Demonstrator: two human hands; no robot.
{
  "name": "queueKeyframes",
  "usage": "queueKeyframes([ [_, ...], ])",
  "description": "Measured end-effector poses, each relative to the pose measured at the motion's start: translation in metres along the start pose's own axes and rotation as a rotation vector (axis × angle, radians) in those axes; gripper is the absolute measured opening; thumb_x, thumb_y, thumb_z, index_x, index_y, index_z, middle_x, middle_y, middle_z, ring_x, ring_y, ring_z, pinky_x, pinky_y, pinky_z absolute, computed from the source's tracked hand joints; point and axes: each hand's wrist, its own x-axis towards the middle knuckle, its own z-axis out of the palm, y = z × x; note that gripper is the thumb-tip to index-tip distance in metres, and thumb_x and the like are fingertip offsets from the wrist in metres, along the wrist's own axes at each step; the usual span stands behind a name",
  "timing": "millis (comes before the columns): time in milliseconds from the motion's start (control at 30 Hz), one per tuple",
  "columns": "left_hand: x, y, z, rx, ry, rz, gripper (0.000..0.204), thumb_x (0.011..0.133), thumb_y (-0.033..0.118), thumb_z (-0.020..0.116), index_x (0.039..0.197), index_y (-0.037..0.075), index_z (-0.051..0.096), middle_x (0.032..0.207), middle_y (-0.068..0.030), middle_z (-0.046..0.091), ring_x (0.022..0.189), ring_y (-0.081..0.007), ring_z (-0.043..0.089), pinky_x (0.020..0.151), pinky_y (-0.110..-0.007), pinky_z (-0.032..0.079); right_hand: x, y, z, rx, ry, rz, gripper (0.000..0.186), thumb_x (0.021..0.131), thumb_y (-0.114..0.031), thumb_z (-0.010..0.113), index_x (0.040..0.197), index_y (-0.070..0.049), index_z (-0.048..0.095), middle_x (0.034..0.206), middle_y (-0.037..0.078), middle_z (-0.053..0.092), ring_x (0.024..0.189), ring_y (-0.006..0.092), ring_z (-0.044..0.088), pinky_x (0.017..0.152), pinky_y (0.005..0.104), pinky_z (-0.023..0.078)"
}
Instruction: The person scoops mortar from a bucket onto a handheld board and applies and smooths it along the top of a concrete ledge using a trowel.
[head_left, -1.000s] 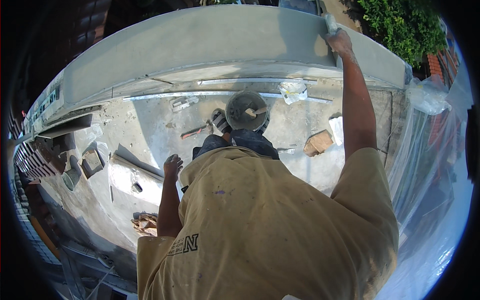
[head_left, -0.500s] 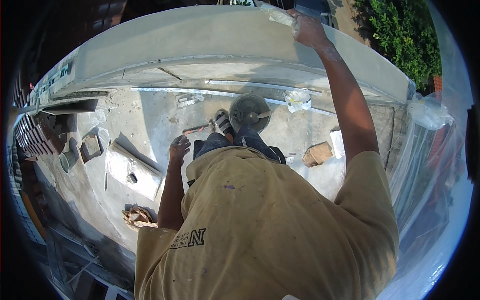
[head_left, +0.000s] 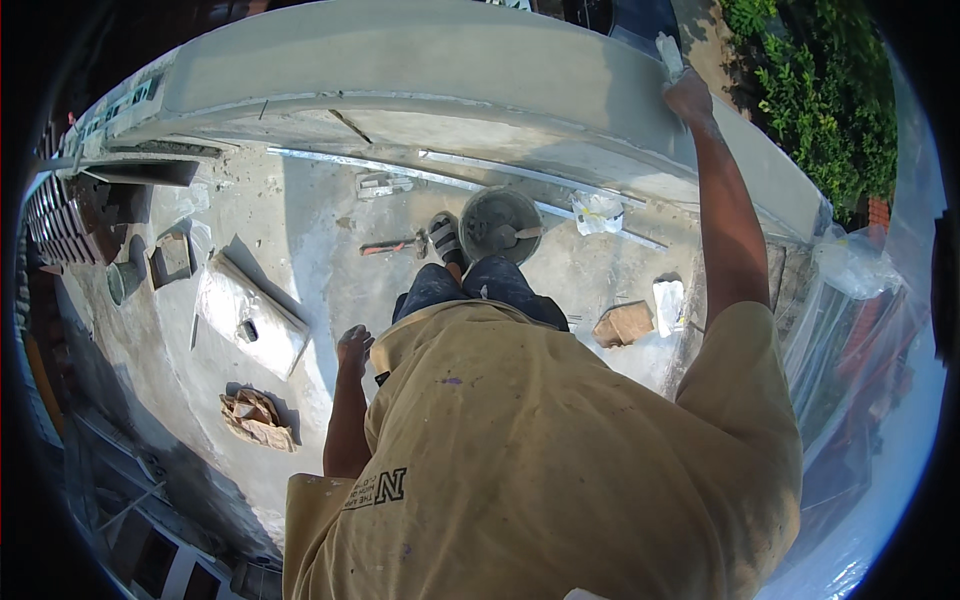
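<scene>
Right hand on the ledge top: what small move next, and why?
Probably draw the right hand and its pale pad along the grey ledge toward the person; it sits at the far end, with the ledge stretching leftward. The left hand hangs free.

Sunlit concrete roof (head_left: 300,240) (w/ parapet (head_left: 450,70))
</scene>
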Motion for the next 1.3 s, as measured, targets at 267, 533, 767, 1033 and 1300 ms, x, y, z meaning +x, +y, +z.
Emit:
queueKeyframes([
  [267,-0.004,0.014,0.02,0.031,-0.038,0.045,0.038,0.091,0.024,0.059,0.123,0.005,0.052,0.108,-0.0115,0.062,0.096,-0.0232,0.062,0.079,-0.036,0.048,-0.009,-0.129,0.019,0.026,-0.062,-0.37,0.049,0.074,-0.021,0.064,0.12,-0.005,0.055,0.108,0.021,0.064,0.104,0.0345,0.06,0.09,0.0421,0.047],
  [533,-0.008,0.057,0.05,0.054,-0.053,0.156,0.04,0.092,0.026,0.058,0.125,0.005,0.051,0.114,-0.0132,0.061,0.099,-0.0242,0.061,0.08,-0.037,0.048,-0.121,-0.082,0.005,0.101,-0.139,-0.573,0.049,0.075,-0.007,0.056,0.124,-0.008,0.052,0.112,0.016,0.063,0.108,0.0317,0.058,0.093,0.0431,0.044],
  [767,-0.012,0.031,0.035,0.143,-0.084,0.094,0.042,0.09,0.024,0.061,0.124,0.003,0.051,0.114,-0.0145,0.06,0.099,-0.0265,0.061,0.08,-0.036,0.049,-0.179,-0.043,0.07,-0.072,0.28,-0.618,0.044,0.076,-0.007,0.057,0.119,-0.011,0.05,0.124,0.011,0.058,0.114,0.0266,0.055,0.09,0.0443,0.041],
  [1033,0.001,0.041,-0.018,0.849,-0.144,0.447,0.021,0.085,0.017,0.06,0.099,0.002,0.066,0.101,-0.006,0.065,0.086,-0.0195,0.062,0.076,-0.032,0.048,-0.109,0.12,0.005,0.103,0.14,0.335,0.045,0.076,-0.026,0.064,0.113,-0.003,0.053,0.103,0.025,0.064,0.099,0.038,0.062,0.086,0.0445,0.049],
  [1300,0.02,0.147,-0.014,0.305,-0.076,0.203,0.035,0.091,0.024,0.058,0.118,0.002,0.055,0.1,-0.0096,0.065,0.083,-0.0192,0.062,0.068,-0.032,0.048,-0.071,0.022,0.016,0.118,0.005,0.227,0.049,0.075,-0.03,0.063,0.113,0.001,0.058,0.104,0.022,0.064,0.096,0.0366,0.063,0.085,0.0425,0.049],
])
